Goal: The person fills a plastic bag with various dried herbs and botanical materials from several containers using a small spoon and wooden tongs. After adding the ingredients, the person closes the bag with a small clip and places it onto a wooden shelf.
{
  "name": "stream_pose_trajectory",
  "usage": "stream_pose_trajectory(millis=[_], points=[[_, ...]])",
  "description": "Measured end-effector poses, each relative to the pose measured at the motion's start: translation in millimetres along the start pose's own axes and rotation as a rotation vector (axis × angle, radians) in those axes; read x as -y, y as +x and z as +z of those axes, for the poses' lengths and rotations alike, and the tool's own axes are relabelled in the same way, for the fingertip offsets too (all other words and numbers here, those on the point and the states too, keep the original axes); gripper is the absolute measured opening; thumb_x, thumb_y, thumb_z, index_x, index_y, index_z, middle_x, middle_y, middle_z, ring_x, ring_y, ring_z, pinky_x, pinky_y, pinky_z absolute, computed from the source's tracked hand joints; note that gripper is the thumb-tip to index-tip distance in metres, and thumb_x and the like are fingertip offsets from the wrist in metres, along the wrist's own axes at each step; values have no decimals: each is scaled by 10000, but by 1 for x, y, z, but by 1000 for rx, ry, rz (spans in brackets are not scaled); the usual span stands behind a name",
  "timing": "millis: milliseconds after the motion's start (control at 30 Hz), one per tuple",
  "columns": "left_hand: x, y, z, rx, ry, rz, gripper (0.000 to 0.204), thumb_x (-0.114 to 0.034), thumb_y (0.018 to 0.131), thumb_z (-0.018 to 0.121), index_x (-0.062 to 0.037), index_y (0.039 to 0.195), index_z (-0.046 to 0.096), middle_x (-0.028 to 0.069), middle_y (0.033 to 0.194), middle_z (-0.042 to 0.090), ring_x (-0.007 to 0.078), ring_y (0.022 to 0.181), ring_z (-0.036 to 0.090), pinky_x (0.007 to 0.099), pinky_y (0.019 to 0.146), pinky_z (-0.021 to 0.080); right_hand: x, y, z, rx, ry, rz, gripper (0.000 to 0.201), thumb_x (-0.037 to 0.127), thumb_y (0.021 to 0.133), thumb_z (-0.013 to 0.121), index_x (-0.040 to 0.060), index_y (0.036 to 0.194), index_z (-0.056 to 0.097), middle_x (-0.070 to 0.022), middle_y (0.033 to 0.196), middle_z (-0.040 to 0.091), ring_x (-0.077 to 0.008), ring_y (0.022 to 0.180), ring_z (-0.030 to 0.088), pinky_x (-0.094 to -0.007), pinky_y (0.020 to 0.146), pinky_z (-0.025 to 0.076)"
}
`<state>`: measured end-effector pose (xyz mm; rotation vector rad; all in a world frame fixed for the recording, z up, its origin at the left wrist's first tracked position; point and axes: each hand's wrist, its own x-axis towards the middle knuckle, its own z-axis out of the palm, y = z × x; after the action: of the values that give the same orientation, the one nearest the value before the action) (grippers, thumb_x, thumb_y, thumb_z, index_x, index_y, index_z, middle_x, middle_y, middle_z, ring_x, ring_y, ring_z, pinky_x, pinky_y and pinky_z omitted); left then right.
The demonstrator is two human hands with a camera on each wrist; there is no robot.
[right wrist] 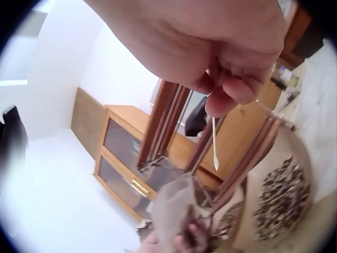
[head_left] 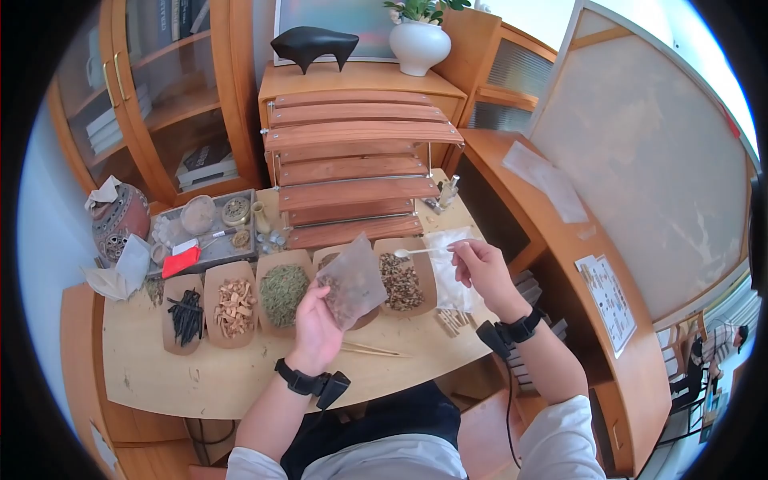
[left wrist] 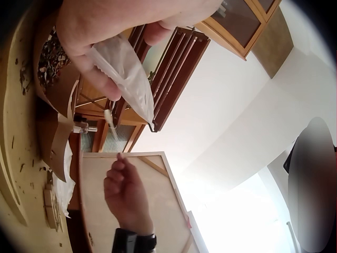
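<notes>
White spoon [head_left: 402, 254] in right hand [head_left: 483, 274]

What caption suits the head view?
Left hand holds a translucent bag, right hand pinches a small spoon, near trays of dried herbs.

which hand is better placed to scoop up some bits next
Probably the right hand: it pinches the small spoon, whose bowl is close to the chopped brown pieces, while the left hand holds the translucent bag.
</notes>
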<state>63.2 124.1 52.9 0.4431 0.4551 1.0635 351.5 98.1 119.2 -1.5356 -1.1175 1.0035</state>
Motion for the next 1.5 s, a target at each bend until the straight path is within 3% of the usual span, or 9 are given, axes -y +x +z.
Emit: stream_pose_trajectory(millis=[67, 100, 200, 433, 833, 1133, 1267, 1433, 1500], points=[[0, 1, 0, 0, -6, -1, 529, -219, 944, 444, -60, 1447, 420, 96, 1433, 528, 261, 1320, 518, 439, 1097, 430, -25, 10, -10, -26, -154, 17, 254, 181, 1027, 524, -12, 1060, 685, -18, 812, 621, -77, 601, 586, -217, 484, 411], [0, 1, -1, -1, -6, 1, 528, -219, 944, 445, -60, 1447, 420, 96, 1432, 529, 261, 1318, 519, 438, 1095, 432, -37, 13, -13, -36, -238, -21, 261, 176, 1018, 521, -23, 1050, 686, -39, 789, 630, -97, 605, 604, -243, 541, 456], [0, 2, -1, -6, -3, 10, 526, -220, 945, 445, -59, 1445, 423, 98, 1427, 534, 259, 1312, 525, 437, 1089, 437, -55, 14, -15, 8, -283, -4, 272, 181, 1021, 516, -29, 1050, 687, -39, 785, 628, -101, 606, 602, -258, 558, 470], [1, 3, -3, 2, -10, 7, 521, -219, 943, 450, -58, 1438, 431, 97, 1414, 546, 262, 1304, 534, 438, 1076, 448, -67, 13, 6, 158, -14, 245, 247, 190, 1035, 526, 8, 904, 629, -10, 764, 579, -82, 590, 557, -225, 502, 421], [0, 1, 1, -12, -12, -5, 527, -216, 935, 451, -56, 1437, 433, 100, 1427, 538, 264, 1329, 515, 442, 1112, 422, -61, 12, -1, 187, 298, 401, 203, 176, 1030, 533, 23, 995, 662, 20, 807, 586, -72, 652, 540, -222, 567, 444], [1, 0, 3, -16, 3, -4, 517, -206, 945, 436, -55, 1440, 431, 97, 1412, 546, 253, 1306, 529, 421, 1103, 424, -2, 4, -3, 201, 366, 225, 196, 181, 1032, 537, 30, 985, 652, 26, 805, 580, -69, 640, 539, -215, 564, 435], [0, 0, 4, -8, 17, -7, 522, -213, 945, 436, -54, 1443, 428, 97, 1415, 541, 255, 1309, 524, 426, 1103, 423, 29, -17, 18, 187, 145, 140, 218, 195, 1037, 536, 18, 987, 653, 7, 805, 600, -68, 616, 552, -216, 533, 423], [-1, 0, 3, -8, 1, -12, 533, -225, 939, 449, -66, 1448, 426, 93, 1431, 527, 260, 1328, 508, 433, 1116, 412, 21, -21, 12, 63, 153, 10, 249, 202, 1036, 537, -9, 996, 662, -12, 778, 609, -62, 612, 567, -223, 506, 418], [0, -1, 1, -9, -18, -8, 524, -216, 935, 455, -74, 1439, 429, 89, 1423, 530, 258, 1322, 513, 436, 1110, 419, 4, -19, 3, 43, 12, -5, 250, 196, 1039, 528, -13, 1032, 666, -15, 783, 611, -60, 617, 571, -219, 510, 421]])
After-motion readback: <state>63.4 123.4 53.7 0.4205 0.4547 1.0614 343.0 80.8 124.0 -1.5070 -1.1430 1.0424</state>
